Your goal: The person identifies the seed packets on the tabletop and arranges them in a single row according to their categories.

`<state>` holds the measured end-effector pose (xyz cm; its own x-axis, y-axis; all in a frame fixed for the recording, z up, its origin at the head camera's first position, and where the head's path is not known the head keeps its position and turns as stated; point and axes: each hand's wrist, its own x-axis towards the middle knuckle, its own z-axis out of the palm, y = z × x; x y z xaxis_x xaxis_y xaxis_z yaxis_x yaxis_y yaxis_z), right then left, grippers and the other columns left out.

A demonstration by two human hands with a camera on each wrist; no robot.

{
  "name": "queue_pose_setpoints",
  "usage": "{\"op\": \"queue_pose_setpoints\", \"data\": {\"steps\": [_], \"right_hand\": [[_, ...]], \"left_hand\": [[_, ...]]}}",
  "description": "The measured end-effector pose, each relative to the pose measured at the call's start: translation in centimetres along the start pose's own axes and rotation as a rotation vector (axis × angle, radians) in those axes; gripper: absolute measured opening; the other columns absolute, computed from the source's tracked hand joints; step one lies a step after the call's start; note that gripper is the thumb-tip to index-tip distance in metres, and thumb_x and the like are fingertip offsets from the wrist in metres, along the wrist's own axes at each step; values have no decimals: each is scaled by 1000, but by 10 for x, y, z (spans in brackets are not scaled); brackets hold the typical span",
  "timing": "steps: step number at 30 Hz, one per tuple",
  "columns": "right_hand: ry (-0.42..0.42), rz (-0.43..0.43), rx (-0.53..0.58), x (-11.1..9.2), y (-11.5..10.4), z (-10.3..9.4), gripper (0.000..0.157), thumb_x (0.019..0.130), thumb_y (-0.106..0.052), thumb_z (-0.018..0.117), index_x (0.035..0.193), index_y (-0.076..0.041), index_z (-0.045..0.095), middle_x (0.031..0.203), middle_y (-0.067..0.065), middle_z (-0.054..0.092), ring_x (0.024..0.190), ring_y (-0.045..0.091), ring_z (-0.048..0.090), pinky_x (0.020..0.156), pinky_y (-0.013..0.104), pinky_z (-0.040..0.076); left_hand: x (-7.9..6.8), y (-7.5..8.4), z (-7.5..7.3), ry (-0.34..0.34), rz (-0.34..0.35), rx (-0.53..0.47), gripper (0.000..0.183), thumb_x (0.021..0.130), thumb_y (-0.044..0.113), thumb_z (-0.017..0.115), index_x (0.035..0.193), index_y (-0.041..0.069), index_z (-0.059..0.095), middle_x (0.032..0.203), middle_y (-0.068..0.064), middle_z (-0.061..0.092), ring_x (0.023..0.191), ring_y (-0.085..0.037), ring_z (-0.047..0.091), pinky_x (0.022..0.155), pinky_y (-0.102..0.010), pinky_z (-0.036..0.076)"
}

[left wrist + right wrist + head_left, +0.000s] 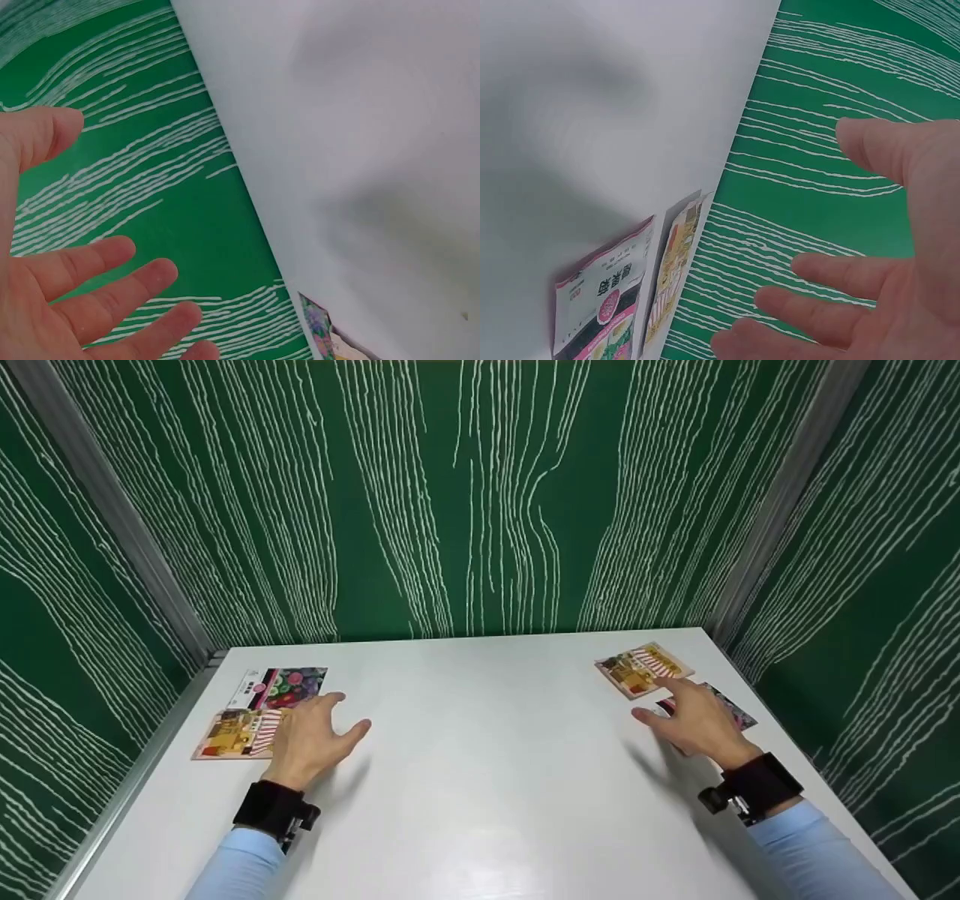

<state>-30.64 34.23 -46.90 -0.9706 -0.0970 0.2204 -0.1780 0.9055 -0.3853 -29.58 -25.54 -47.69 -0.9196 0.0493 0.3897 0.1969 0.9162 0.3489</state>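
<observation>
My left hand (307, 739) hovers over the left side of the table, fingers spread and holding nothing. Beneath and beside it lies a yellow illustrated card with a red-striped awning (238, 733). Just behind that is a dark floral-patterned packet with a white end (294, 687). On the right, my right hand (701, 721) is also spread above the table with nothing in it. It partly hides a second dark patterned packet (604, 300). A second yellow awning card (641, 667) lies beyond its fingertips, tilted on the table. In both wrist views the fingers are apart.
The white table (480, 780) ends at a green wall with wavy white lines (480, 510) at the back. Similar green panels stand on both sides, with grey metal posts (780, 487) at the corners. Each wrist wears a black strap (274, 810) with a small camera.
</observation>
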Motion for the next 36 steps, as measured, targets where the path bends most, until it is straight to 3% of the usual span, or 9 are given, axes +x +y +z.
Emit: {"op": "queue_pose_setpoints", "data": {"steps": [4,11,17,20,27,33,36], "right_hand": [[44,-3,21,5,3,2,78,100,-50,80,149,8,64,137,37,74,120,56,73,97,72,58],[48,42,57,11,8,3,77,101,-49,79,149,10,64,141,37,72,120,54,72,96,68,58],[50,62,89,15,12,2,72,103,-46,78,147,9,65,132,36,76,101,41,77,74,41,56],[48,65,103,17,13,3,71,103,-43,78,148,10,64,136,37,74,101,42,79,71,34,53],[32,113,117,26,21,4,73,103,-48,77,148,9,64,143,36,71,101,45,78,77,41,57],[23,163,103,33,32,2,79,103,-52,76,150,10,61,143,37,70,112,51,75,86,51,58],[20,177,99,38,34,1,79,102,-51,76,149,11,61,140,39,70,118,53,71,85,50,56]], "left_hand": [[-1,-2,0,1,6,8,63,95,50,84,134,1,77,129,-26,82,116,-48,79,95,-63,63],[-5,-6,0,-10,1,18,62,95,51,83,131,1,79,123,-26,83,110,-48,80,89,-62,63],[-8,-6,3,-30,-5,29,61,94,51,83,131,2,79,121,-26,84,105,-49,80,81,-60,63],[-10,-5,4,-50,-10,29,60,95,50,83,130,2,78,120,-27,83,106,-49,80,83,-61,63],[-13,-3,6,-74,-2,29,57,97,49,82,129,2,79,119,-26,84,107,-48,80,88,-61,63],[-15,-3,9,-102,6,11,57,98,48,82,130,2,79,121,-25,84,112,-47,79,93,-61,63],[-15,-3,10,-107,3,17,58,98,50,82,130,2,79,122,-25,84,113,-47,79,94,-62,64]]}}
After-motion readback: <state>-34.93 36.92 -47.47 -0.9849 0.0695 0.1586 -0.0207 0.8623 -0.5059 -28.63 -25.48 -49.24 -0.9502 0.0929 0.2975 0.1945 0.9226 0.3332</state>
